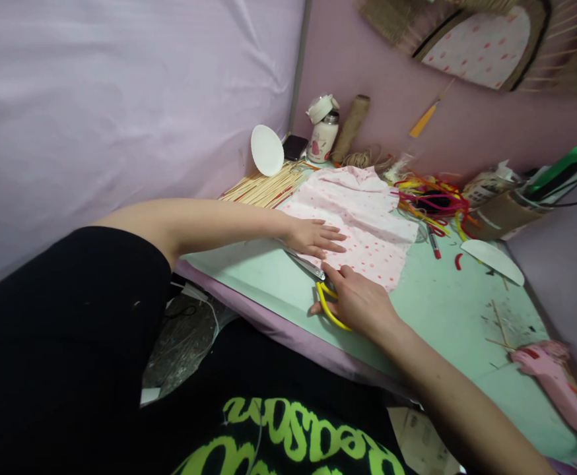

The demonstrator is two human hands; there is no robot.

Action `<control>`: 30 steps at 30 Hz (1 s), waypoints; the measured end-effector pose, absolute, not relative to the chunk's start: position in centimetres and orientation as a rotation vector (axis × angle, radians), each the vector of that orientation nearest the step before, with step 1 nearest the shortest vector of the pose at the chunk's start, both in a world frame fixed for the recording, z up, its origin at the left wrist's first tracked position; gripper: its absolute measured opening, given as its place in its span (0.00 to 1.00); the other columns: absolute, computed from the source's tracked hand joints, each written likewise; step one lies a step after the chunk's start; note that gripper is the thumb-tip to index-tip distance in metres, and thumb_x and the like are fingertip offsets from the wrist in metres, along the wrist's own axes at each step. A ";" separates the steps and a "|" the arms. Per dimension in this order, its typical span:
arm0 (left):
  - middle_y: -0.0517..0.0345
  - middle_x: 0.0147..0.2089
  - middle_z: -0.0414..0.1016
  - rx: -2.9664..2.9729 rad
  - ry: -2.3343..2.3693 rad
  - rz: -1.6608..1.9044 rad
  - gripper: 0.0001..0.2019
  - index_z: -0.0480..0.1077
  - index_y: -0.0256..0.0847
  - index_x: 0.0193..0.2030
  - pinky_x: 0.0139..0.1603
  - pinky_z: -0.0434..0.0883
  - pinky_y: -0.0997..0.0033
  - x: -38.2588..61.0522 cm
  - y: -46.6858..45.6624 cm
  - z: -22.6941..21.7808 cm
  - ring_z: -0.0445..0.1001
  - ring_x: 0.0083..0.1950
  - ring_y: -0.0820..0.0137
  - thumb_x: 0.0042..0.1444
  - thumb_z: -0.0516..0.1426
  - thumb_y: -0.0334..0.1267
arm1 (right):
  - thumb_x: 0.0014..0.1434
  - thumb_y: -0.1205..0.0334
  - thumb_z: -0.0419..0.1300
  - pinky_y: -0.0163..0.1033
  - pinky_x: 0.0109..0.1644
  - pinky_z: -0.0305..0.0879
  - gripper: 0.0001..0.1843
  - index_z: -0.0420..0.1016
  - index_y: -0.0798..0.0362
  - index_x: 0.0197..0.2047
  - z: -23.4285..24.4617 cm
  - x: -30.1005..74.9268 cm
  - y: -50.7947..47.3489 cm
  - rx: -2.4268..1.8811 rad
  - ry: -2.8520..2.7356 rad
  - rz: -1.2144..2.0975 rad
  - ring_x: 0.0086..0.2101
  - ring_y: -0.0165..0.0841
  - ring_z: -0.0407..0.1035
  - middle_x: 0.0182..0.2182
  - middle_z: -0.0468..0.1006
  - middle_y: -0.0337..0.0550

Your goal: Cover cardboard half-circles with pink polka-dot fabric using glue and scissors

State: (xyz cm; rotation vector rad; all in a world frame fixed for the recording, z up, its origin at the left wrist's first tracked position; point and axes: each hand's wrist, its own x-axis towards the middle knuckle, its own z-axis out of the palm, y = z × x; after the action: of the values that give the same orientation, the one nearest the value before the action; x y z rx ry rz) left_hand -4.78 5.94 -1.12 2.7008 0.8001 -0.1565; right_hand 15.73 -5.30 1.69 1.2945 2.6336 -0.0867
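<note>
Scissors [312, 268] with yellow handles sit at the near-left edge of the pink dotted cloth [368, 214]. The right hand [356, 302] grips them, its fingers curled round the loops. Their long axis runs from the handles, close to the near edge of the green desk [432, 307], up and to the left. The blades end just under the left hand [314, 237] — that hand lies flat, palm down, fingers loosely spread, on the cloth's left part and grips nothing. I cannot tell whether the blades are parted.

The cloth lies mid-desk, straight ahead of both hands, with its far end rumpled. The left hand is on it and the right is at its near corner.

Counted: one pair of scissors, one cloth and one pink glue gun [553, 377] at the near right. There are two white ovals — one [267, 150] propped against the back wall, one [491, 259] flat on the right. There is also one bundle of thin sticks [263, 188], one tangle of coloured cords [432, 198], one bottle [323, 137] and one roll of twine [352, 125].
</note>
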 end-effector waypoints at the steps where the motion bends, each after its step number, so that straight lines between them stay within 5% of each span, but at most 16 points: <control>1: 0.64 0.76 0.43 2.699 0.799 -0.135 0.32 0.54 0.51 0.71 0.73 0.34 0.57 -4.8 5.9 -1.1 0.38 0.76 0.61 0.60 0.44 0.55 | 0.56 0.27 0.48 0.39 0.34 0.62 0.45 0.58 0.49 0.66 1.7 15.7 -5.4 1.287 2.630 -0.088 0.43 0.45 0.73 0.46 0.74 0.53; 8: 0.63 0.74 0.50 2.667 0.798 -0.039 0.30 0.60 0.55 0.68 0.73 0.38 0.56 -4.8 5.8 -1.0 0.43 0.75 0.59 0.59 0.48 0.55 | 0.61 0.33 0.47 0.40 0.35 0.62 0.38 0.59 0.50 0.64 2.2 15.4 -5.8 1.245 2.579 -0.123 0.40 0.43 0.74 0.43 0.75 0.51; 13: 0.65 0.73 0.52 2.643 0.786 0.014 0.29 0.62 0.57 0.66 0.73 0.40 0.58 -4.9 5.9 -1.0 0.44 0.75 0.60 0.58 0.50 0.54 | 0.58 0.31 0.50 0.41 0.37 0.64 0.43 0.55 0.50 0.67 2.1 16.0 -6.0 1.281 2.576 -0.100 0.44 0.45 0.73 0.47 0.73 0.54; 22: 0.67 0.76 0.41 2.611 0.806 -0.134 0.33 0.54 0.53 0.71 0.73 0.32 0.59 -4.9 5.7 -0.6 0.35 0.76 0.63 0.59 0.45 0.57 | 0.57 0.27 0.46 0.42 0.39 0.65 0.47 0.53 0.51 0.68 1.7 15.0 -6.0 1.326 2.603 -0.112 0.45 0.46 0.72 0.49 0.71 0.57; 30: 0.65 0.75 0.46 2.644 0.807 -0.101 0.31 0.57 0.52 0.69 0.73 0.36 0.56 -4.7 5.8 -0.7 0.39 0.76 0.62 0.60 0.46 0.55 | 0.58 0.28 0.46 0.43 0.39 0.66 0.46 0.53 0.53 0.68 1.9 13.7 -5.9 1.335 2.581 -0.099 0.46 0.47 0.72 0.50 0.70 0.59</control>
State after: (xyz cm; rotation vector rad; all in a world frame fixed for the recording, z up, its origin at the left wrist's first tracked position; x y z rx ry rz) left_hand -4.69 5.80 -0.69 2.6443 0.8070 -0.1009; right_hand 13.69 -5.87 1.86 1.3345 2.5815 -0.0989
